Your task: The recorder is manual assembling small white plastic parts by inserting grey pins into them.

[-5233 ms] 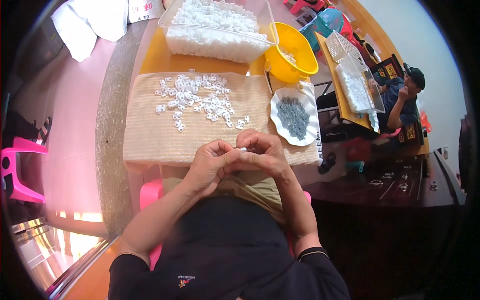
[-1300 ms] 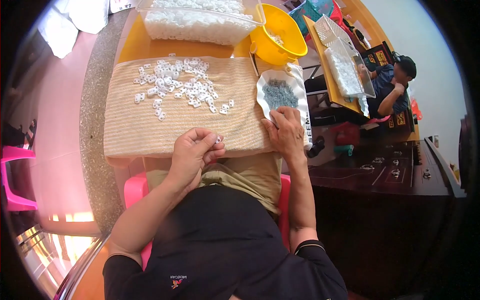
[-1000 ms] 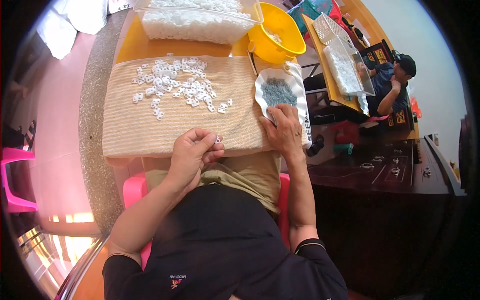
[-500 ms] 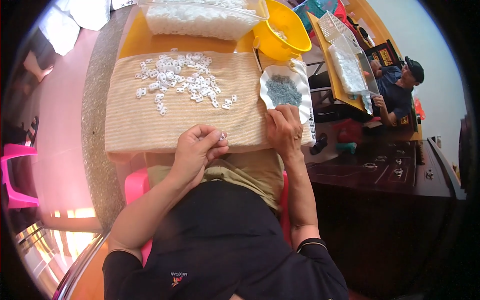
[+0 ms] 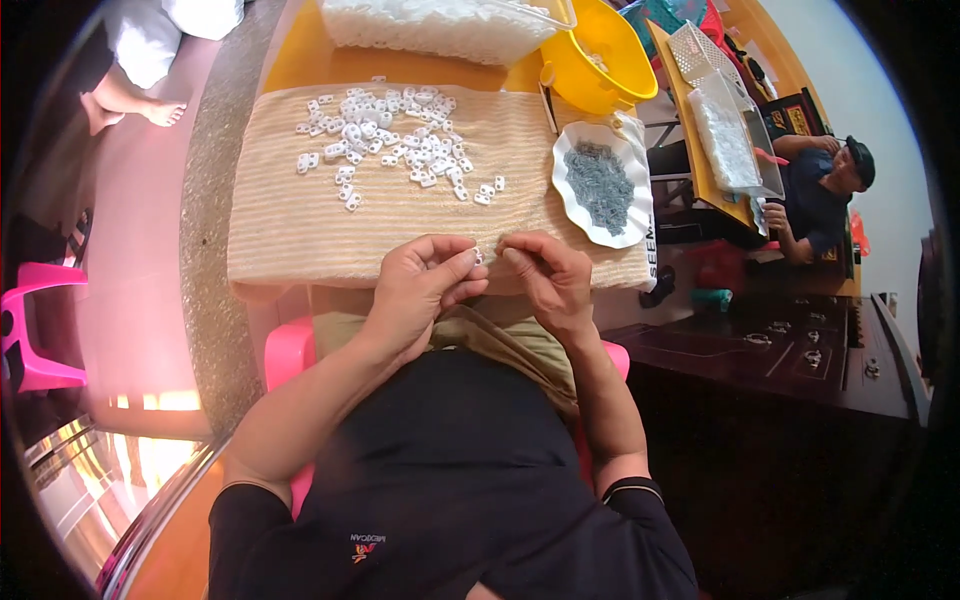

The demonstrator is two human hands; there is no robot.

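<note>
Between the thumb and fingers of my left hand (image 5: pixel 425 290) is a small white plastic piece with holes (image 5: pixel 478 257). My right hand (image 5: pixel 550 280) is pinched close beside it, a small gap from the piece; what its fingertips hold is too small to make out. Both hands are over the near edge of the striped cloth (image 5: pixel 330 240). Beyond them lies a loose pile of similar white plastic pieces (image 5: pixel 385 130). To the right, a white wavy-edged dish (image 5: pixel 612 236) holds many small grey metal-looking parts (image 5: pixel 600 190).
A clear bin (image 5: pixel 450 50) full of white pieces stands at the table's far side, beside a yellow basin (image 5: pixel 600 80). At right a person (image 5: pixel 815 190) in a dark cap works at another table (image 5: pixel 700 190). A pink stool (image 5: pixel 45 330) stands left.
My right hand has left the wavy-edged dish and come left, close to the white piece in my left hand. The whole view has shifted slightly.
</note>
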